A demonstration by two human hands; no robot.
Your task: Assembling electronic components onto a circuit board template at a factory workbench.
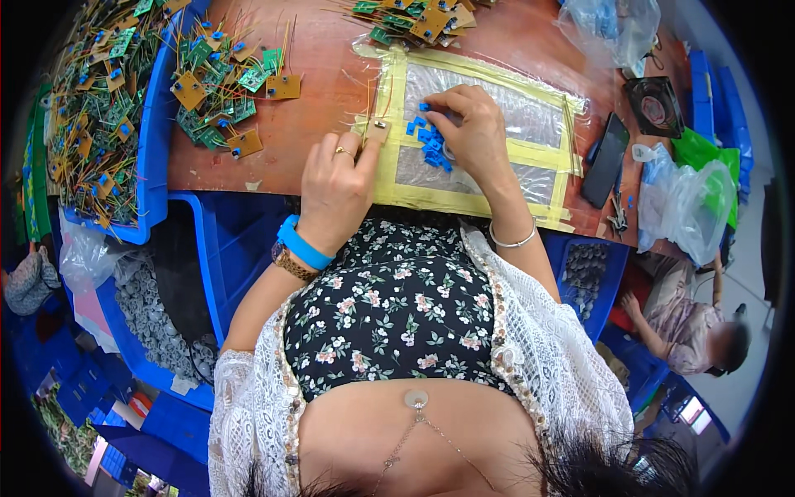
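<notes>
On a reddish workbench [331, 74] with a taped plastic mat [530, 116], a small tan circuit board [378, 128] is pinched by the left hand [335, 186], while small blue parts [431, 142], judged light, rigid and best pinched by their sides, are picked at by the right hand [472, 132] with closed fingertips.

It was an electronics assembly workshop; heaps of small circuit boards [217, 83] lay on the wooden tabletop [331, 74]; blue parts bins [153, 149] stood left of it.

Right of the yellow-taped clear mat [480, 124], a dark slim phone screen [607, 159] lies slantwise; beyond it sit crumpled clear plastic bags [689, 207] (one over something green).
</notes>
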